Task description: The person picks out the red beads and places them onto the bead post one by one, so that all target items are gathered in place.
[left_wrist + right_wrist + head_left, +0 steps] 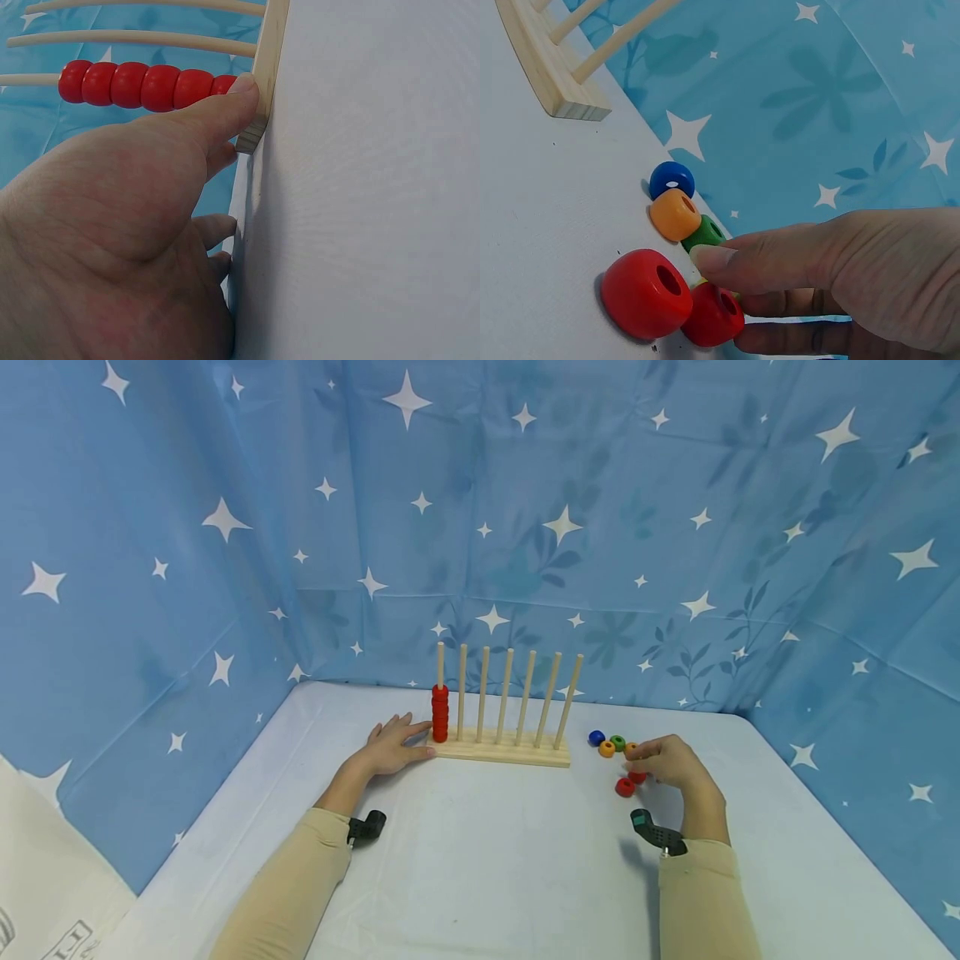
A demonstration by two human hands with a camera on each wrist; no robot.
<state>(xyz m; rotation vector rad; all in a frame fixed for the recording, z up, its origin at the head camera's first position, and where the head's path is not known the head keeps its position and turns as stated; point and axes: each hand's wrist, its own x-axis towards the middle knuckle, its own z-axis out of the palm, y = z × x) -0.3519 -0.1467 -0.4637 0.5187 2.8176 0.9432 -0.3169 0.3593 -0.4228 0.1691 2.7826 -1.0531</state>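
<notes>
A wooden peg rack [501, 753] with a row of upright rods stands at the table's far side. Several red beads [159, 88] are stacked on its leftmost rod; the other rods are bare. My left hand [390, 748] pinches the left end of the base, thumb in front and index finger behind. To the right of the rack my right hand [675, 764] reaches down among loose beads. Its thumb and fingertips are right at a red bead [714, 319], with a second red bead [641, 294] beside it. I cannot tell whether the fingers grip a bead.
Beyond the red beads lie a blue bead [596, 737], an orange bead [607, 749] and a green bead [617, 742]; another orange bead [631, 747] is partly behind my right fingers. A blue star-patterned curtain [480, 527] borders the white table [480, 852] at the back and sides.
</notes>
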